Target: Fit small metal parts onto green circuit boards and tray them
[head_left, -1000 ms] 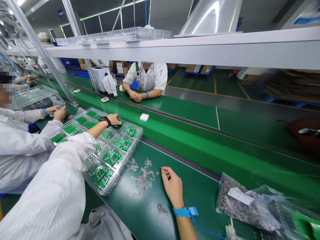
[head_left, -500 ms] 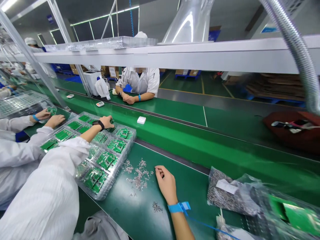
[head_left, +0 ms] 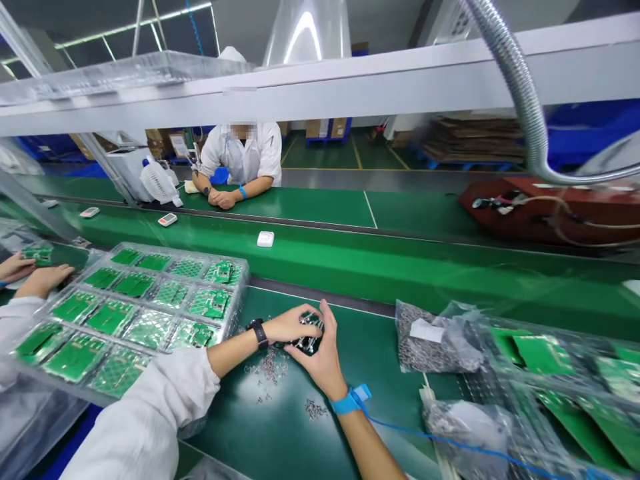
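My left hand (head_left: 294, 325), with a black watch at its wrist, holds the near side of a small dark circuit board (head_left: 309, 333). My right hand (head_left: 327, 353), wearing a blue wrist strap (head_left: 352, 399), grips the same board from the right. Its fingers and thumb press around the board's edges. Scattered small metal parts (head_left: 270, 367) lie on the green work surface just below the hands, and a small heap of screws (head_left: 315, 409) lies nearer the front. To the left, a clear compartment tray (head_left: 235, 303) holds several green boards.
A bag of small metal parts (head_left: 425, 353) and clear trays with green boards (head_left: 543, 353) stand at the right. A white device (head_left: 265, 239) sits on the green ledge. Across the line, a person (head_left: 245, 160) rests folded arms. Another person's hands (head_left: 43, 280) are at far left.
My left hand has moved from the tray to the right with a board and met my right hand, which now grips the board too. The view has turned to the right.
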`<state>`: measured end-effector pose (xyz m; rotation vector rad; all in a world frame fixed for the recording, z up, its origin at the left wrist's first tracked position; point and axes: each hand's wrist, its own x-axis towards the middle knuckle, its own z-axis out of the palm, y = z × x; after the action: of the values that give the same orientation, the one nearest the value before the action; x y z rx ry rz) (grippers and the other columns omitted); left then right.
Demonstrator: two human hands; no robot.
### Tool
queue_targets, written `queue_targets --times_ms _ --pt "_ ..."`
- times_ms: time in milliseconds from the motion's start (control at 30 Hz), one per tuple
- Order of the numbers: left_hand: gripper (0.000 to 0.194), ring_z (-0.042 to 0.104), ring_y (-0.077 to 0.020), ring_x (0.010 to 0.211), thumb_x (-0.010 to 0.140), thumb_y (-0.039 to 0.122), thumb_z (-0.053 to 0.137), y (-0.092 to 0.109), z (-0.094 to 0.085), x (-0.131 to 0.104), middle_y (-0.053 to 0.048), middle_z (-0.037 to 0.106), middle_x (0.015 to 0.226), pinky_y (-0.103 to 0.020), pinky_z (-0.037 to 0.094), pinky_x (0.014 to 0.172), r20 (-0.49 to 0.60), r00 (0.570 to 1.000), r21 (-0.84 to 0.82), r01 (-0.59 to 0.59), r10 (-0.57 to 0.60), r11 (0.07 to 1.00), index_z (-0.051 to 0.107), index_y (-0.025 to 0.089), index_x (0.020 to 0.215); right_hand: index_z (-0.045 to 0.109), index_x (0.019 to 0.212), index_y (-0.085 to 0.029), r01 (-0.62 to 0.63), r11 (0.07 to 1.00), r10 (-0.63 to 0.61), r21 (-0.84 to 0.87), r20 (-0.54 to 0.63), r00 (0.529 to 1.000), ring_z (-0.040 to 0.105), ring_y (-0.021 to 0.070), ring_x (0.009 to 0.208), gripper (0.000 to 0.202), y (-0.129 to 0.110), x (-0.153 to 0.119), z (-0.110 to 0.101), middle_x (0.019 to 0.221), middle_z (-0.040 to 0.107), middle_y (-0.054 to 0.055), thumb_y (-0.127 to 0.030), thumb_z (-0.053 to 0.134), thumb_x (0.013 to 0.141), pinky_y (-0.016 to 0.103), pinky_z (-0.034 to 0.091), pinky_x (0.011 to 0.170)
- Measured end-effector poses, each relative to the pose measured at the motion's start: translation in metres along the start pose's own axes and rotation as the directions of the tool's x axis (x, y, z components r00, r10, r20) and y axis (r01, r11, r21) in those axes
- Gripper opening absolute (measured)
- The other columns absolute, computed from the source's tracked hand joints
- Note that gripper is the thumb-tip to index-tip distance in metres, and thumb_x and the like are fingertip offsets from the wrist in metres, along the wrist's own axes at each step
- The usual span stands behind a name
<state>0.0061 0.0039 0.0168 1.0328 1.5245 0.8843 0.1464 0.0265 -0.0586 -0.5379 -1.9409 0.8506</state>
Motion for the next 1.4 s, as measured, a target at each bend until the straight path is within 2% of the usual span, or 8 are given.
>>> queue_targets --times_ms 133,300,400,600,833,1067,1267,1400 --pt "0.041 0.061 -0.0153 0.081 0.071 0.028 0.073 -0.003 0.0 0.0 0.001 0.064 0.089 -0.026 0.046 0.071 0.066 0.991 -0.19 0.126 -0.116 0.974 0.062 0.018 0.11 0.016 0.164 -0.028 -0.053 0.998 0.052 0.036 0.043 0.998 0.042 0.0376 0.148 0.11 0.005 0.001 0.002 0.162 0.038 0.019 -0.043 0.085 0.08 0.063 0.042 0.117" --pt "0.032 0.062 -0.0142 0.077 0.071 0.027 0.077 -0.003 -0.001 0.003 0.003 0.063 0.082 -0.025 0.046 0.069 0.116 0.967 -0.361 0.252 -0.225 0.898 0.064 0.019 0.099 0.018 0.164 -0.023 -0.176 0.982 0.173 0.064 0.057 0.983 0.042 0.0387 0.148 0.111 0.01 0.001 0.003 0.163 0.036 0.021 -0.054 0.083 0.079 0.061 0.041 0.117" --pt "0.028 0.062 -0.0137 0.074 0.07 0.028 0.078 -0.007 0.003 0.007 0.003 0.064 0.079 -0.025 0.046 0.069 0.142 0.952 -0.431 0.307 -0.273 0.848 0.065 0.019 0.093 0.023 0.162 -0.024 -0.228 0.968 0.217 0.104 0.115 0.969 0.05 0.0367 0.142 0.103 0.009 0.001 0.0 0.155 0.048 0.019 -0.056 0.079 0.082 0.058 0.045 0.114" --pt "0.032 0.066 -0.0137 0.082 0.068 0.031 0.084 -0.014 0.011 0.011 0.001 0.069 0.084 -0.023 0.047 0.073 0.18 0.937 -0.575 0.348 -0.301 0.74 0.068 0.018 0.092 0.033 0.158 -0.024 -0.262 0.961 0.26 0.085 0.043 0.965 0.057 0.0338 0.135 0.086 0.006 0.003 -0.001 0.146 0.058 0.017 -0.053 0.072 0.088 0.055 0.047 0.112" --pt "0.031 0.064 -0.0129 0.069 0.075 0.038 0.085 -0.015 0.007 0.013 0.0 0.069 0.08 -0.023 0.045 0.059 0.267 0.903 -0.607 0.429 -0.336 0.669 0.069 0.017 0.092 0.031 0.16 -0.023 -0.277 0.958 0.276 0.075 0.023 0.961 0.055 0.0326 0.138 0.083 0.006 0.003 -0.002 0.151 0.055 0.017 -0.049 0.069 0.091 0.055 0.044 0.115" --pt "0.036 0.069 -0.0149 0.084 0.076 0.038 0.087 -0.021 0.012 0.012 -0.005 0.074 0.096 -0.027 0.053 0.078 0.224 0.939 -0.677 0.343 -0.262 0.651 0.07 0.016 0.099 0.038 0.155 -0.022 -0.299 0.952 0.302 0.067 -0.024 0.953 0.056 0.032 0.137 0.076 0.002 0.003 -0.006 0.149 0.056 0.017 -0.049 0.069 0.091 0.054 0.044 0.116" --pt "0.033 0.067 -0.0123 0.077 0.076 0.031 0.089 -0.019 0.014 0.012 -0.005 0.075 0.093 -0.024 0.051 0.073 0.183 0.96 -0.687 0.279 -0.211 0.672 0.071 0.015 0.098 0.037 0.156 -0.022 -0.309 0.948 0.31 0.072 -0.002 0.951 0.049 0.0319 0.144 0.079 0.006 0.005 -0.005 0.157 0.049 0.017 -0.05 0.069 0.09 0.053 0.041 0.119" --pt "0.03 0.068 -0.0132 0.078 0.077 0.026 0.087 -0.015 0.012 0.011 -0.005 0.074 0.093 -0.024 0.051 0.073 0.173 0.967 -0.708 0.254 -0.187 0.659 0.07 0.015 0.099 0.045 0.152 -0.021 -0.307 0.95 0.309 0.061 -0.031 0.95 0.054 0.0321 0.138 0.074 0.008 0.007 -0.005 0.149 0.055 0.016 -0.05 0.071 0.088 0.053 0.043 0.116"
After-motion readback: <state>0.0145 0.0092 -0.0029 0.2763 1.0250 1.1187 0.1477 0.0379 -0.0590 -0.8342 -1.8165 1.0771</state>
